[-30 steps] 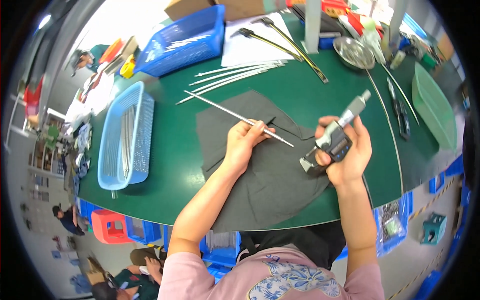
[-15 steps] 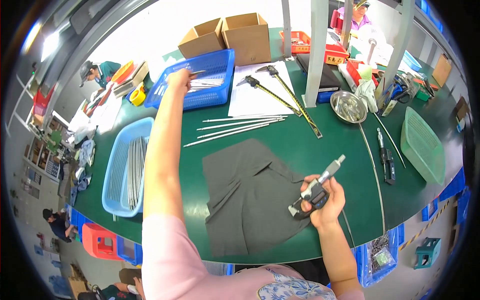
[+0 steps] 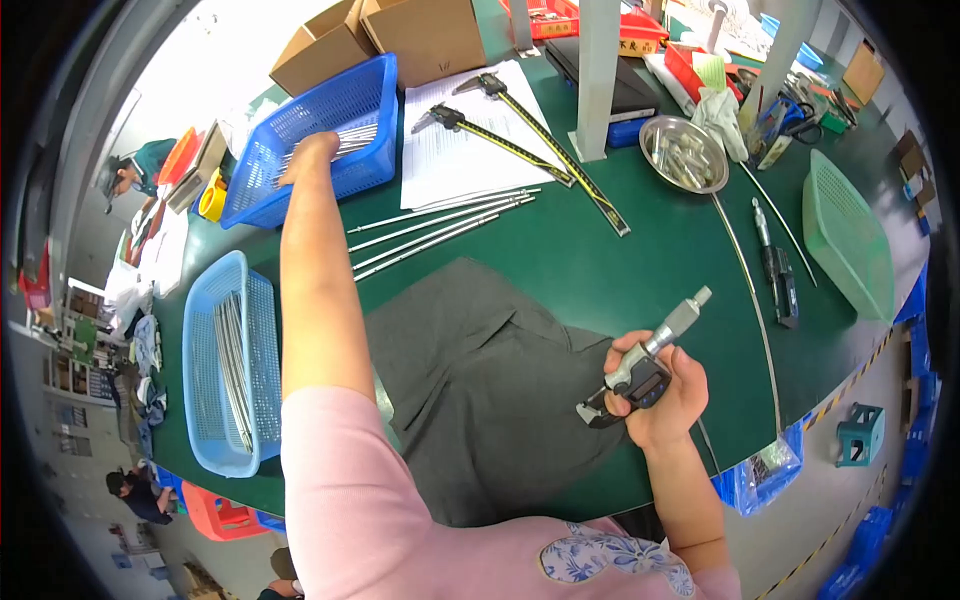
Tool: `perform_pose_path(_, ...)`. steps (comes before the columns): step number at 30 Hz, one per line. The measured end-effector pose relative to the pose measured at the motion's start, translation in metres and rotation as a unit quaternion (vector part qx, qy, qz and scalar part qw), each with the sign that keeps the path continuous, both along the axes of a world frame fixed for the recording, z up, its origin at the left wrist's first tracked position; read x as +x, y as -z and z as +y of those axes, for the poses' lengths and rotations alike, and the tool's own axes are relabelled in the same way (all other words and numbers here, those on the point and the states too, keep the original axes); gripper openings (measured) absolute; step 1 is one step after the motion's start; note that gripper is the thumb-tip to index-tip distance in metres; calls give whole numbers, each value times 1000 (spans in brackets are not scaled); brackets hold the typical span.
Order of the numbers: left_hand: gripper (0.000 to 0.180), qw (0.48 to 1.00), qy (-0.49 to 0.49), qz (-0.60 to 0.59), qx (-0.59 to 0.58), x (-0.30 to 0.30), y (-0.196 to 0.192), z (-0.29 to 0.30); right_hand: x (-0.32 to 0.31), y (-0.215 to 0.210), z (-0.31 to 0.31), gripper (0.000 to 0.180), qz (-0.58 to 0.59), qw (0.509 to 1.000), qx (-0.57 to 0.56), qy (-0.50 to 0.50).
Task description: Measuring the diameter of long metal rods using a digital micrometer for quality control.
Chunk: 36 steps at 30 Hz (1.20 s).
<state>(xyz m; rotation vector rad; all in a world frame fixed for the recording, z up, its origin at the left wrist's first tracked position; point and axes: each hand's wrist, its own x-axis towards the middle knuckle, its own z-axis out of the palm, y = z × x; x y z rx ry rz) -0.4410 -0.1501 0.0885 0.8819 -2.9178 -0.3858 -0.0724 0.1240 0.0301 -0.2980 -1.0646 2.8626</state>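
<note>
My left hand [image 3: 312, 158] reaches into the dark blue basket [image 3: 368, 172] at the far left, over short silvery metal rods [image 3: 356, 140]; its fingers are mostly hidden behind the back of the hand. In my right hand [image 3: 672, 398] is a digital micrometer [image 3: 648, 372], its thimble pointing up and to the right. Nothing visible sits between its jaws. Below it a dark grey cloth [image 3: 490, 390] lies crumpled on the green table [image 3: 660, 270]. Several long thin rods [image 3: 440, 228] lie side by side between the cloth and the basket.
A light blue basket [image 3: 268, 350] with long rods stands at left. Two calipers [image 3: 545, 140] lie partly on paper sheets [image 3: 425, 170]. A metal bowl [image 3: 685, 155], a second micrometer [image 3: 775, 265] and a green basket [image 3: 848, 240] are at right. Cardboard boxes [image 3: 425, 40] and a post [image 3: 598, 80] stand behind.
My left hand has moved lower into the dark blue basket, and the dark-looking item at its fingertips no longer shows. My right hand keeps the micrometer. The view has shifted.
</note>
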Motion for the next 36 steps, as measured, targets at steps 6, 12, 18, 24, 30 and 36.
perform_pose_path(6, 23, 886, 283, 347, -120, 47, 20, -8, -1, 3, -1, 51, 8, 1000, 16, 11)
perform_pose_path(12, 9, 722, 626, 93, -280, 157, 39, 19, 1, 2, -3, 47, 24, 1000, 8, 9)
perform_pose_path(18, 11, 730, 576, -104, -355, 144, 46, 19, -4, 5, -7, 45, 47, 998, 40, -3)
perform_pose_path(24, 12, 739, 624, 136, -215, 183, 15, 8, -3, 4, -6, 44, 51, 998, 32, -5)
perform_pose_path(30, 31, 721, 412, 317, 459, 265, 17, 30, 0, -4, -8, 37, 81, 995, 17, -53)
perform_pose_path(36, 31, 567, 270, 318, 710, 321, 31, 70, 12, -10, -28, 27, 67, 969, 205, -122)
